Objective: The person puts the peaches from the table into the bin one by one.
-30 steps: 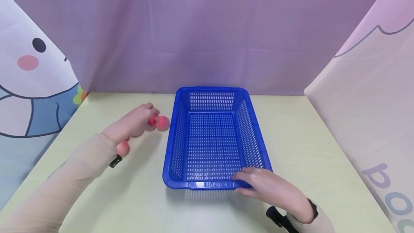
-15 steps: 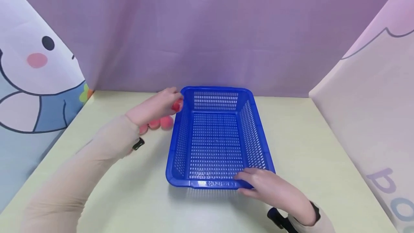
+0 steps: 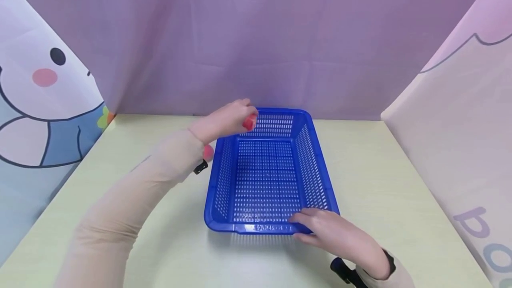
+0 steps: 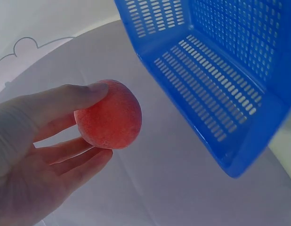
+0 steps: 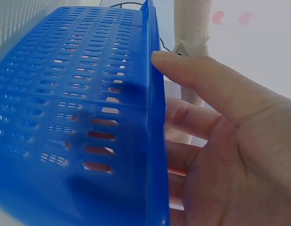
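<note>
My left hand holds a reddish-pink peach between the thumb and fingers. In the head view it is over the back left corner of a blue plastic basket with slotted walls. The left wrist view shows the peach apart from the basket. At the near right corner, my right hand grips the basket's rim, thumb on one side and fingers on the other in the right wrist view. No peach shows in the visible part of the basket. Another pink peach lies left of the basket, partly behind the left forearm.
The basket stands on a pale yellow table. A purple cloth hangs behind it, and printed panels close off both sides. The left sleeve covers part of the table's left half.
My left hand has lifted a peach from the group at the left and carried it right, over the basket's back left corner. The right hand stays on the rim.
</note>
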Available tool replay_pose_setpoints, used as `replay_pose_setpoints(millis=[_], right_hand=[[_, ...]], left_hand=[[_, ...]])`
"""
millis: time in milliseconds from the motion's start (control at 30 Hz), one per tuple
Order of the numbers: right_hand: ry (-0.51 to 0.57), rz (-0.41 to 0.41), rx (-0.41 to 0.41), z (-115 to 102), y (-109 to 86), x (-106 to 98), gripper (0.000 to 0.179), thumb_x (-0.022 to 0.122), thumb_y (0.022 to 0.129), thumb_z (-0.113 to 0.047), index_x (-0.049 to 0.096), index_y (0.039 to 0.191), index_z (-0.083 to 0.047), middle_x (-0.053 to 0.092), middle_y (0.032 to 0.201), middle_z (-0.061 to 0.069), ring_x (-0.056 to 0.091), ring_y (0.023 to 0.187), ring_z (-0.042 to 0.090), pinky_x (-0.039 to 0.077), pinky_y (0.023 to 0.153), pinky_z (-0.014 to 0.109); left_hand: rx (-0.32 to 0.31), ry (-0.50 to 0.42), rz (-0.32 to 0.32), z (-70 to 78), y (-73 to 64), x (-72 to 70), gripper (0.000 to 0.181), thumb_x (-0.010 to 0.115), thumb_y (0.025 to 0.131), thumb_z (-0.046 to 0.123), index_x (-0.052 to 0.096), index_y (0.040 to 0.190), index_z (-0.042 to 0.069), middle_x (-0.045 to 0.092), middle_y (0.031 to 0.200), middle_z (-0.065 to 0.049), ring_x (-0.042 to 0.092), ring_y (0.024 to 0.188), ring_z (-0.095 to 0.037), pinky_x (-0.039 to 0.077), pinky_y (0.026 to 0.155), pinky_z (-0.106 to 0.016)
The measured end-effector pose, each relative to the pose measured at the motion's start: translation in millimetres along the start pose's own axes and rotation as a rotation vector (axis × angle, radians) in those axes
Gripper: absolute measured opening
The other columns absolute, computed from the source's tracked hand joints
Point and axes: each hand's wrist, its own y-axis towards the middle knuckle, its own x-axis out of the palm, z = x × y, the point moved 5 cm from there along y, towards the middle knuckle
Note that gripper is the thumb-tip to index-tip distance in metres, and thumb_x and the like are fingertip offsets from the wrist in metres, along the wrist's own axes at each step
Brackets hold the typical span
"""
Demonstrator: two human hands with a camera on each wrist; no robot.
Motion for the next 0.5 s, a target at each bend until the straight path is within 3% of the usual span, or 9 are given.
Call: replay_pose_setpoints(millis=[500], right_hand=[[-0.017, 0.013, -0.010, -2, 1.1, 0, 0.023, 0.059, 0.083, -0.022, 0.061, 0.101, -0.008, 0.061, 0.087, -0.002, 0.058, 0.079, 0.010, 0.049, 0.069, 0.024]], left_hand=[[-0.041, -0.054, -0.072, 13.1, 36.8, 22.4, 0.038, 0.064, 0.078, 0.010, 0.055, 0.114, 0.002, 0.052, 0.105, -0.014, 0.051, 0.095, -0.026, 0.047, 0.080, -0.032]])
